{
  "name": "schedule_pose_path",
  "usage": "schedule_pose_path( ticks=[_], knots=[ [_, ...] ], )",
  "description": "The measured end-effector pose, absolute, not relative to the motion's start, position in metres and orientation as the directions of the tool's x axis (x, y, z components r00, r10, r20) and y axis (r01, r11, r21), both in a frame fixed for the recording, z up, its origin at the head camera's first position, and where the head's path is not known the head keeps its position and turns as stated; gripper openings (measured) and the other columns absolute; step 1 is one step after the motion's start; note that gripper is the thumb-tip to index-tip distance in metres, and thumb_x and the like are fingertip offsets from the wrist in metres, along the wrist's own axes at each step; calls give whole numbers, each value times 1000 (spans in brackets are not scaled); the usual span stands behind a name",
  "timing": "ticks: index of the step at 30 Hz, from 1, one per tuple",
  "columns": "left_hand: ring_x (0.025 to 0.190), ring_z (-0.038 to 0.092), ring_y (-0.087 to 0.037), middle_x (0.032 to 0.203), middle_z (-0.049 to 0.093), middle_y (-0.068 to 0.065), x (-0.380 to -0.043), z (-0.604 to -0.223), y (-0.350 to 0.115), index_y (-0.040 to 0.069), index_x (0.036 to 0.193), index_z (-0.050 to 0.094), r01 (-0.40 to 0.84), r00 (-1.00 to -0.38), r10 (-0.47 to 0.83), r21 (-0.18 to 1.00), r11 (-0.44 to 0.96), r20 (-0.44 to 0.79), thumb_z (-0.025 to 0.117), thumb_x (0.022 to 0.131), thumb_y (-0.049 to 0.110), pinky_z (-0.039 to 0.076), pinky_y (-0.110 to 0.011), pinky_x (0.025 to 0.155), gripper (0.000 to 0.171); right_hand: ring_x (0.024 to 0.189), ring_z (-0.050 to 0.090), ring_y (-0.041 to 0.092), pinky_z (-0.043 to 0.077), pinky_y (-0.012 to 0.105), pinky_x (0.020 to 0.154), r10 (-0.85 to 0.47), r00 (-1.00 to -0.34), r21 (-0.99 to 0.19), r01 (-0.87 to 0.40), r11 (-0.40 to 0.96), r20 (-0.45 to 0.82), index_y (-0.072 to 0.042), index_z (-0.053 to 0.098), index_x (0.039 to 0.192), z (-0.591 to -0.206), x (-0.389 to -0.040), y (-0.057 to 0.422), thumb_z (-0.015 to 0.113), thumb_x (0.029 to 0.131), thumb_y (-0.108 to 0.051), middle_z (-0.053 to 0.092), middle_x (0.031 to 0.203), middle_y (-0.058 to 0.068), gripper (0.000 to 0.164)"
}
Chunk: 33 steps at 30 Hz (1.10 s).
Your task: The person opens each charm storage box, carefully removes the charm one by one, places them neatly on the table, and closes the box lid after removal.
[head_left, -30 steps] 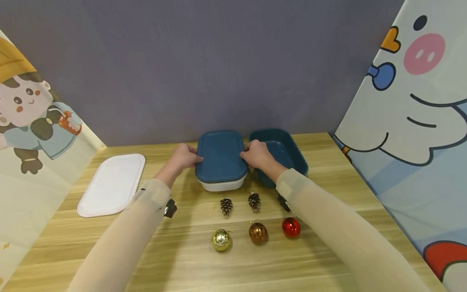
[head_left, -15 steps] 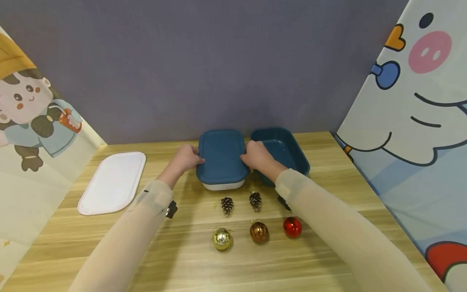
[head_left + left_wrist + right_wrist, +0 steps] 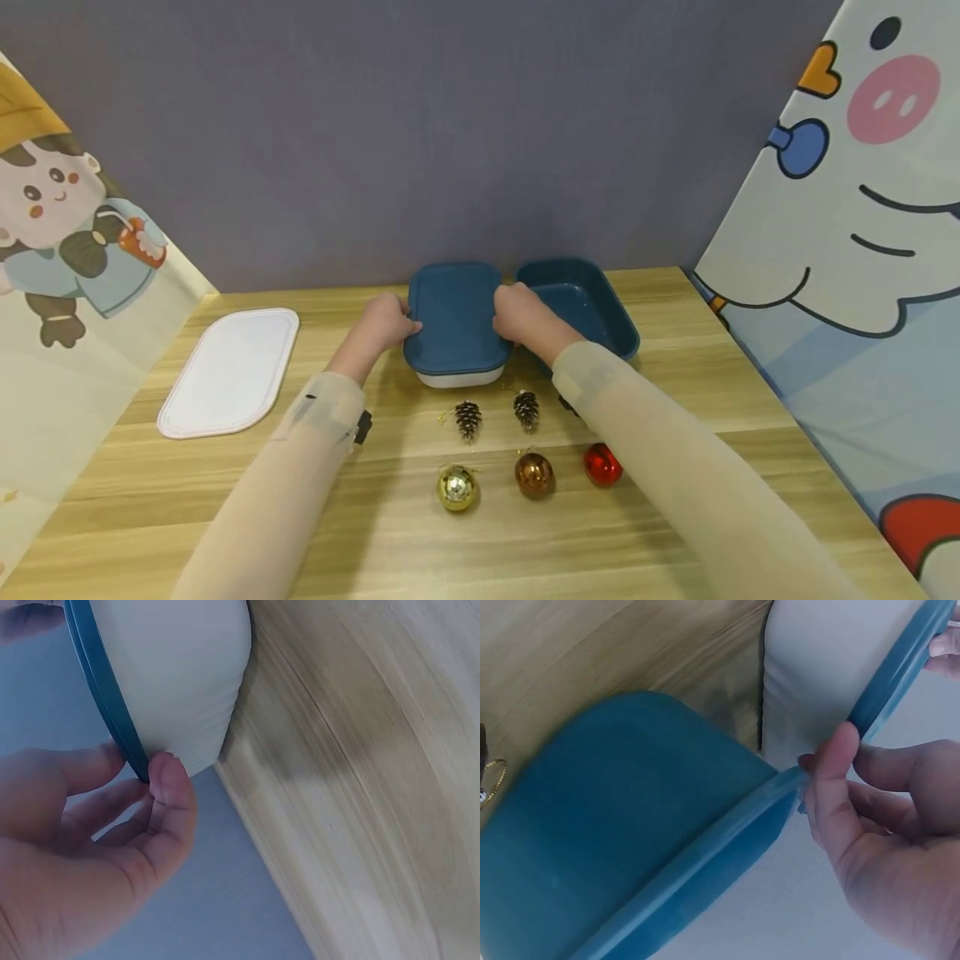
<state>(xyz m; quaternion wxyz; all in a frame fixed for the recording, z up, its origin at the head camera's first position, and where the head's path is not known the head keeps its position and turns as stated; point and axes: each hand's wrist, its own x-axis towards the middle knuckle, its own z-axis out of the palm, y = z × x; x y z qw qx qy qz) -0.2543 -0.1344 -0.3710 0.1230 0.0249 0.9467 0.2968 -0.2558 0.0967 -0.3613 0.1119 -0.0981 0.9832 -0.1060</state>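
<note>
A white box (image 3: pixel 461 380) stands near the back wall under a dark blue lid (image 3: pixel 456 321). At the lid's left edge my left hand (image 3: pixel 384 323) pinches the rim, thumb on top and fingers curled beneath, as the left wrist view shows. My right hand (image 3: pixel 523 317) pinches the opposite edge; in the right wrist view its thumb and fingertips (image 3: pixel 840 746) meet at the lid's rim. The backs of those fingers lie right at the corner of a blue open box (image 3: pixel 652 817), which stands to the right of the white one.
Two pine cones (image 3: pixel 468 419) lie in front of the boxes. Nearer are a gold bauble (image 3: pixel 457 487), a brown bauble (image 3: pixel 534 474) and a red bauble (image 3: pixel 602 463), partly behind my right sleeve. A white lid (image 3: pixel 229 372) lies flat at the left.
My right hand has shifted slightly left and turned at the lid's edge, its thumb now less visible from above. The left hand keeps its place at the rim. The head view has moved a little.
</note>
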Motion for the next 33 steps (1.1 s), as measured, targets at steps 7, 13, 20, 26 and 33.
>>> schedule_pose_path(
  ticks=[7, 13, 20, 26, 33],
  knots=[
    [122, 70, -37, 157, 51, -31, -254, -371, -133, -11, 152, 49, -50, -968, 107, 592, 804, -227, 67, 107, 17, 58, -47, 107, 57, 63, 72, 20, 62, 35, 75, -183, -954, -205, -135, 969, -237, -1, 70, 123, -359, -257, 96, 59, 110, -19, 74, 83, 10, 26],
    [130, 65, -39, 157, 51, -31, -253, -371, -132, -12, 150, 52, -51, -969, 99, 579, 814, -226, 66, 107, 17, 58, -46, 107, 54, 64, 72, 19, 63, 37, 84, -199, -953, -195, -156, 968, -227, 0, 69, 125, -359, -256, 97, 60, 110, -21, 74, 78, 8, 27],
    [120, 64, -37, 149, 60, -30, -252, -369, -129, -13, 140, 62, -25, -974, 99, 535, 844, -203, 66, 107, 18, 58, -46, 102, 45, 65, 72, 18, 63, 36, 84, -202, -954, -203, -157, 966, -223, 0, 67, 129, -360, -256, 98, 59, 111, -21, 73, 84, 9, 29],
    [129, 64, -38, 158, 50, -30, -253, -369, -130, -11, 151, 51, -40, -968, 101, 540, 841, -230, 64, 108, 18, 57, -47, 108, 54, 64, 73, 18, 63, 36, 83, -203, -953, -205, -158, 966, -223, -1, 70, 123, -361, -255, 99, 60, 110, -22, 74, 77, 7, 26],
    [98, 65, -27, 141, 65, -29, -254, -367, -128, -10, 144, 60, -56, -967, 83, 519, 853, -241, 65, 108, 19, 58, -36, 85, 47, 62, 73, 17, 64, 36, 82, -205, -956, -201, -163, 966, -210, 0, 70, 124, -362, -255, 99, 60, 110, -23, 73, 77, 7, 28]
  ],
)
